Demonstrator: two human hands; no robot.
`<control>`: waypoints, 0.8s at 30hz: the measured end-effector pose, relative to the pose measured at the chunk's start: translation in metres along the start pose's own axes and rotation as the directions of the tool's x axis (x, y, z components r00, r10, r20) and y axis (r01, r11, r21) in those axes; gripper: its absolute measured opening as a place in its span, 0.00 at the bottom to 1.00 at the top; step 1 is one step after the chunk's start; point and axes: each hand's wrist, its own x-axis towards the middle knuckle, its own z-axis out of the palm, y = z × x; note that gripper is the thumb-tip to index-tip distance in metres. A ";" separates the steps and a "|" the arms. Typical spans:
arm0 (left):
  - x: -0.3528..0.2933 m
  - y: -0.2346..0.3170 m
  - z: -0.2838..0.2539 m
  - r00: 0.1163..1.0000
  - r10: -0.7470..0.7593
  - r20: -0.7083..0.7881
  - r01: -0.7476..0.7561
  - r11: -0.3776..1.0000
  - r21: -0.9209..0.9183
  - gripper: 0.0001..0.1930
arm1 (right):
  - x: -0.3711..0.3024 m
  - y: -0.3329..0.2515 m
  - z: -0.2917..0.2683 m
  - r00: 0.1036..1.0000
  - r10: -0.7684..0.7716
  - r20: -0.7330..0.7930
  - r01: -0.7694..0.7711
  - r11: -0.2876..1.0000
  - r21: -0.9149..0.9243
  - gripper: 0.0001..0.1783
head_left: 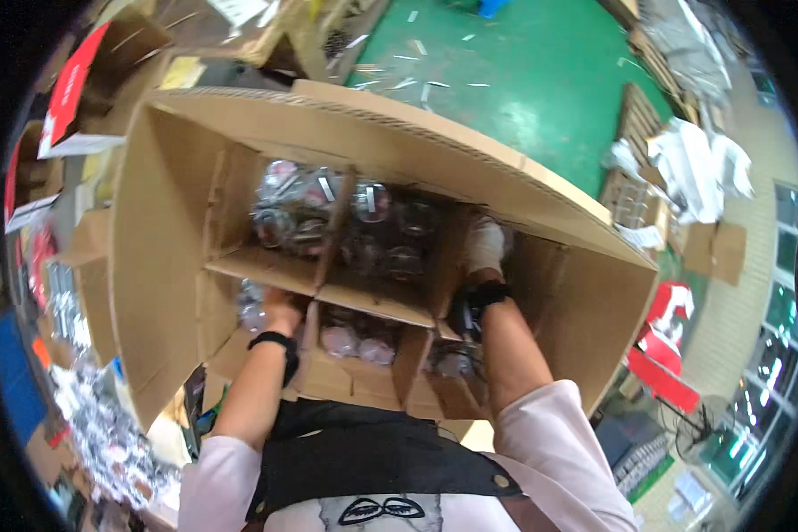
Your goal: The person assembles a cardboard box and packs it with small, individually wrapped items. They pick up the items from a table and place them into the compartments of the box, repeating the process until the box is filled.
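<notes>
A large open cardboard box [164, 239] stands in front of me, split by cardboard dividers [377, 301] into several compartments. My left hand [281, 312] is down in the near left compartment, beside clear, shiny round pieces [252, 309]; its fingers are hidden and blurred. Wearing what looks like a white glove, my right hand [485, 244] reaches into the far right compartment, against the divider there. Its fingertips are out of sight. Clear-wrapped round items [294, 208] fill the far left compartment, and similar ones [388, 226] lie in the far middle one. Pinkish round items [357, 346] sit in the near middle compartment.
Beyond the box lies a green floor [505, 97] strewn with paper scraps. A heap of shiny wrapped goods [106, 434] is at the left, below a red and white carton [75, 89]. White plastic sheeting [692, 168] and a fan [696, 426] stand at the right.
</notes>
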 end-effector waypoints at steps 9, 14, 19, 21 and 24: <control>0.003 0.001 -0.064 0.957 -0.052 0.284 0.167 0.903 -0.397 0.19 | -0.005 0.038 -0.039 0.939 0.327 -0.108 -0.318 0.944 0.091 0.19; -0.044 0.018 -0.141 0.852 -0.108 0.512 0.451 0.647 -0.615 0.13 | 0.007 0.069 -0.014 0.981 -0.122 0.148 0.157 0.956 -0.248 0.15; -0.067 -0.003 -0.140 0.769 -0.186 0.612 0.619 0.459 -0.638 0.08 | 0.020 0.064 -0.020 0.985 -0.160 0.063 0.171 0.950 -0.261 0.14; -0.066 -0.006 -0.127 0.754 -0.187 0.630 0.602 0.580 -0.549 0.06 | 0.022 0.061 -0.014 0.977 -0.170 0.126 0.200 0.935 -0.294 0.16; -0.057 -0.011 -0.088 0.725 -0.385 0.572 0.638 0.687 -0.346 0.08 | 0.025 0.068 -0.016 0.978 -0.153 0.139 0.188 0.941 -0.281 0.20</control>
